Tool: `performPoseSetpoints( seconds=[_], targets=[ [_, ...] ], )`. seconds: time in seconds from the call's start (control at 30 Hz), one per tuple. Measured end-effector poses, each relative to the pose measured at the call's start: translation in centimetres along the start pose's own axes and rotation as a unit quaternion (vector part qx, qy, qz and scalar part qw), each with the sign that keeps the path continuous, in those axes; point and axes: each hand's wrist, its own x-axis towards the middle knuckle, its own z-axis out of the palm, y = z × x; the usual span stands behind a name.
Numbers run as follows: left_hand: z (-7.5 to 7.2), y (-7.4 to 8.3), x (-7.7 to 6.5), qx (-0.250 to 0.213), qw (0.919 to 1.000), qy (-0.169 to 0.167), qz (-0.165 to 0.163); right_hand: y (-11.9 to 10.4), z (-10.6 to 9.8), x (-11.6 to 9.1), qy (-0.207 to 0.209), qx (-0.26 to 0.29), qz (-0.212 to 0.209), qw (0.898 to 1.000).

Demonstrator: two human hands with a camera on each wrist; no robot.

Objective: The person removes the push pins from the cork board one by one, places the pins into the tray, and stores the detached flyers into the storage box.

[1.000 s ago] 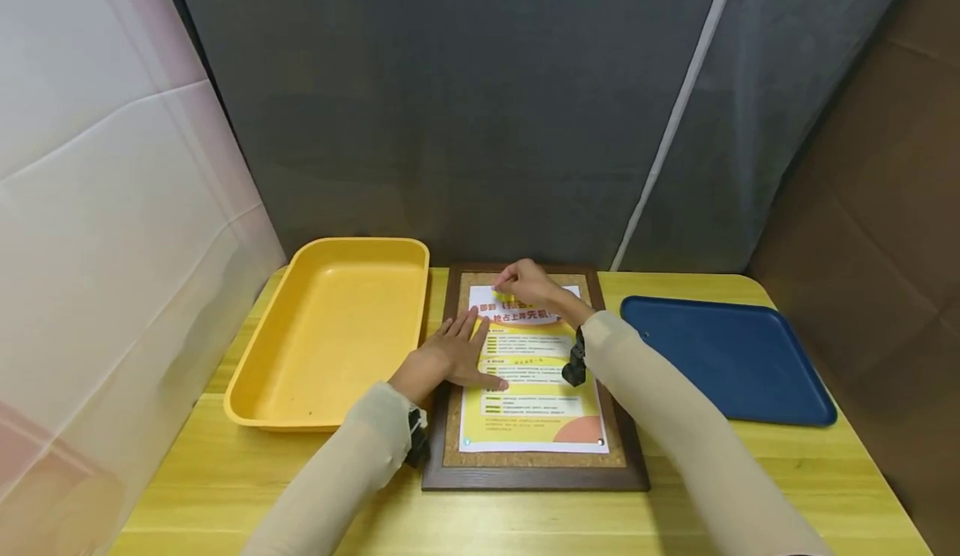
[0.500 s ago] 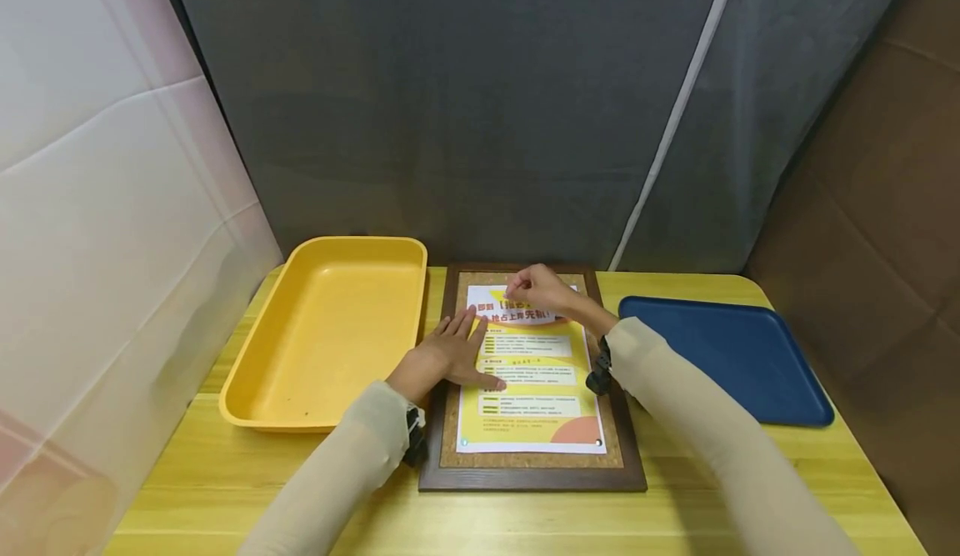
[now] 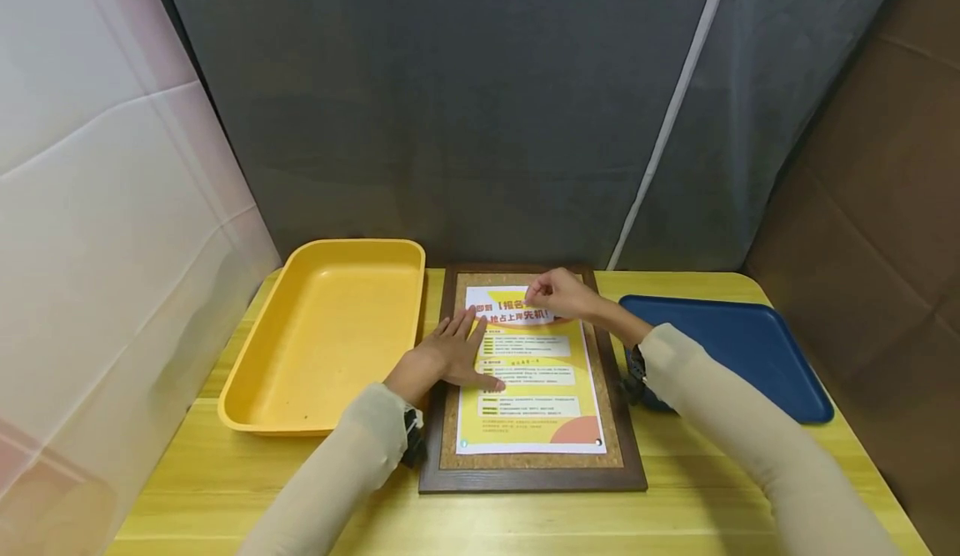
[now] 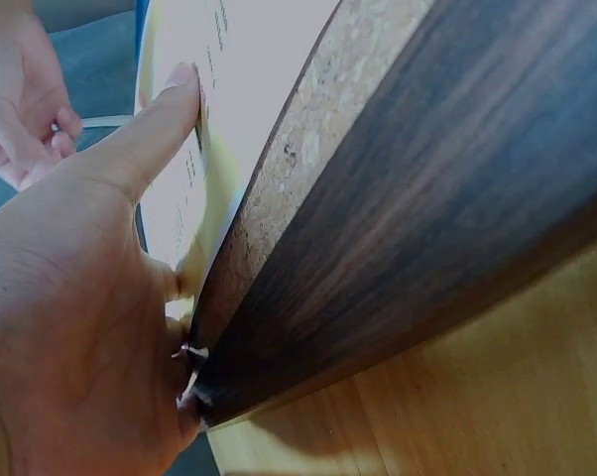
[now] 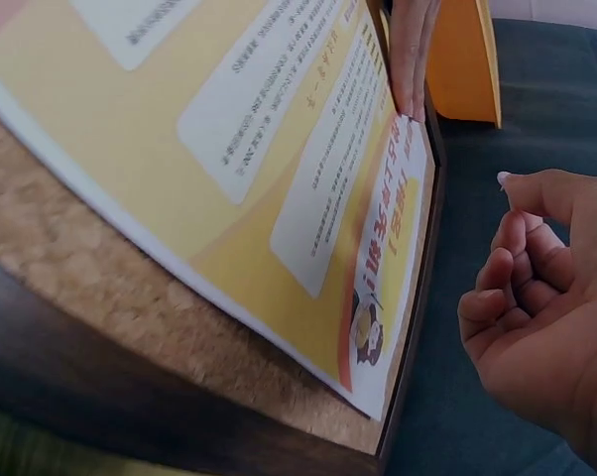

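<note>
A yellow and white printed poster (image 3: 528, 389) lies on a cork board (image 3: 540, 461) with a dark wooden frame (image 3: 532, 481). My left hand (image 3: 450, 354) rests on the poster's left side with fingers spread. Near the poster's top edge, my right hand (image 3: 566, 296) is held above the board, thumb and index finger together. In the right wrist view, a small pale thumbtack (image 5: 503, 180) with a thin point shows at those fingertips, though it is tiny. A light blue tack (image 3: 464, 443) sits in the poster's lower left corner and a dark tack (image 3: 599, 442) in its lower right.
To the left of the board stands a deep yellow tray (image 3: 330, 418). A shallow blue tray (image 3: 738, 356) lies on the right, partly behind the right forearm. Both share the wooden table (image 3: 375, 514), with a grey cloth (image 3: 450, 122) hanging behind.
My right hand has moved to the right along the poster's top part, uncovering more of the title. The left hand stays in place on the poster.
</note>
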Motion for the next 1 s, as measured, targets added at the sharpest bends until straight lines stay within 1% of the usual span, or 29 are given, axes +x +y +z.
performPoseSetpoints(
  seconds=[0.13, 0.3, 0.57, 0.83, 1.0],
  targets=[
    [0.1, -0.1, -0.1, -0.003, 1.0000, 0.005, 0.007, 0.2, -0.4, -1.0, -0.008, 0.009, 0.006, 1.000],
    [0.3, -0.2, 0.1, -0.004, 0.9999, 0.008, 0.011, 0.7, -1.1, -2.0, -0.011, 0.021, 0.018, 1.000],
    [0.1, -0.5, 0.1, -0.002, 0.9998, 0.006, 0.018, 2.1, -2.1, -3.7, 0.008, -0.025, 0.005, 1.000],
    [-0.1, -0.6, -0.2, -0.001, 0.9997, 0.006, 0.022, 3.1, -2.8, -5.6, -0.009, -0.021, -0.021, 1.000],
    [-0.1, -0.6, -0.2, 0.005, 0.9996, 0.008, 0.025, 3.8, -3.3, -6.4, -0.002, -0.028, -0.020, 0.999]
  ],
)
